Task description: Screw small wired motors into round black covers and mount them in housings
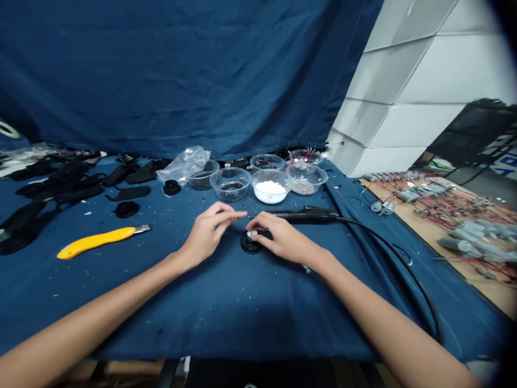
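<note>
A black round plastic part [249,247] lies on the blue cloth in front of me, with a small silvery motor [252,234] and red wire on it. My right hand [285,235] curls over it from the right, thumb and fingers closed around the motor. To the left, my left hand [210,227] hovers just above the cloth, its thumb and index finger brought together. Something small and dark shows at its fingertips, too small to name. Behind my right hand lies a black soldering-iron-like tool [311,216] with a thick cable.
A yellow utility knife [99,242] lies on the left, blade exposed. Behind my hands stand several clear bowls, one with white pieces [270,193]. Black plastic parts [60,183] crowd the far left. On the right, a board [424,229] carries many wired motors.
</note>
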Tool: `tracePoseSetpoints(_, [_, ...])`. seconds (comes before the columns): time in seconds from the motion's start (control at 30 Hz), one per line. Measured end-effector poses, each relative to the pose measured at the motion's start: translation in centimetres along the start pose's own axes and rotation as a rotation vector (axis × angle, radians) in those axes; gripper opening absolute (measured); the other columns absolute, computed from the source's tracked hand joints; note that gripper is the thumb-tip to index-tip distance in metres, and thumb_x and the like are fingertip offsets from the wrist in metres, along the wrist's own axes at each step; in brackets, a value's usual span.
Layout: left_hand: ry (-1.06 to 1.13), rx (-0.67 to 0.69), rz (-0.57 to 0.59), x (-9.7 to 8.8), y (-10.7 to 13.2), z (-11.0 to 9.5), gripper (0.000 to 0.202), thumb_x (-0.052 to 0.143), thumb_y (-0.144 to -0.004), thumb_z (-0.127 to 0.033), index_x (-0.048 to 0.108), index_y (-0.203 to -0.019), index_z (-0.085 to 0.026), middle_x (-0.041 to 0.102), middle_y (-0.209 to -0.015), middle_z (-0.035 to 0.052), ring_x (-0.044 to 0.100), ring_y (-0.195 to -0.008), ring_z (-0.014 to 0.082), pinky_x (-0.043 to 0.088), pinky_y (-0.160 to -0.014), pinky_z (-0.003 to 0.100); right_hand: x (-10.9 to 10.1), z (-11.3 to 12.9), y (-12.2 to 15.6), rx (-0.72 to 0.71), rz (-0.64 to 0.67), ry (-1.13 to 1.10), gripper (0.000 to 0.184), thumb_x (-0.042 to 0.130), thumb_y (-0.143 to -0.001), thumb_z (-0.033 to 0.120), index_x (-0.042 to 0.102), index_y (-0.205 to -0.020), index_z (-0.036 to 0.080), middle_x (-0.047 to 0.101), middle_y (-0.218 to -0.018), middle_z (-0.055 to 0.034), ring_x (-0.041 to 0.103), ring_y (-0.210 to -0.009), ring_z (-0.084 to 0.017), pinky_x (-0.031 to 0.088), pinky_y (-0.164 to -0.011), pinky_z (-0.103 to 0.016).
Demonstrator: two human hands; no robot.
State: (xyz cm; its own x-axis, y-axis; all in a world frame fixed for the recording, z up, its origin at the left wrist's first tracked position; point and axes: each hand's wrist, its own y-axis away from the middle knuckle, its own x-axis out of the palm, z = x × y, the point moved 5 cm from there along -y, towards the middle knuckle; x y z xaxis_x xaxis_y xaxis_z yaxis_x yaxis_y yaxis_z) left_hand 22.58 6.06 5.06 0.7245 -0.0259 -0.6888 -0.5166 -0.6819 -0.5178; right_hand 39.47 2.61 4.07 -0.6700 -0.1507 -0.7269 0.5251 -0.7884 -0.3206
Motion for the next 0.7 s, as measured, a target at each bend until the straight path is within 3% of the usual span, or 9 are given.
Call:
tracePoseSetpoints(0.13, [0.039, -0.043, 0.060, 1.4, 2.6, 0.3, 0.027, 0.047, -0.094, -0.027, 0.062, -0.116, -0.032, 0.061, -0.099, 0.0025, 0.059, -0.092, 0.0139, 0.049, -0.084, 0.029, 0.3, -0.1, 0.0, 0.000, -0.031, 0.009, 0.016, 0.053, -0.090, 0.020, 0.058, -0.105, 0.018, 0.059, -0.104, -0.0059, 0.056, -0.098, -0.016, 0.045, -0.089, -0.032])
tracePoseSetpoints(0.27, [0.155, -0.110, 0.007, 1.7, 2.8, 0.6, 0.023, 0.057, -0.089, -0.028, 0.058, -0.111, -0.024, 0.064, -0.093, 0.0008, 0.061, -0.083, 0.0114, 0.051, -0.079, 0.025, 0.6, -0.3, -0.2, -0.004, -0.064, -0.002, 0.016, 0.054, -0.090, 0.020, 0.058, -0.105, 0.018, 0.060, -0.104, -0.0052, 0.057, -0.096, -0.015, 0.045, -0.088, -0.031])
tracePoseSetpoints(0.7, [0.122, 0.009, 0.075, 1.5, 2.7, -0.1, 0.012, 0.059, -0.089, -0.029, 0.061, -0.089, -0.017, 0.062, -0.085, 0.0000, 0.057, -0.078, 0.0101, 0.045, -0.073, 0.023, 0.8, -0.7, -0.2, 0.009, -0.103, -0.034, 0.015, 0.056, -0.089, 0.022, 0.058, -0.104, 0.020, 0.061, -0.103, -0.0030, 0.058, -0.095, -0.013, 0.048, -0.087, -0.029])
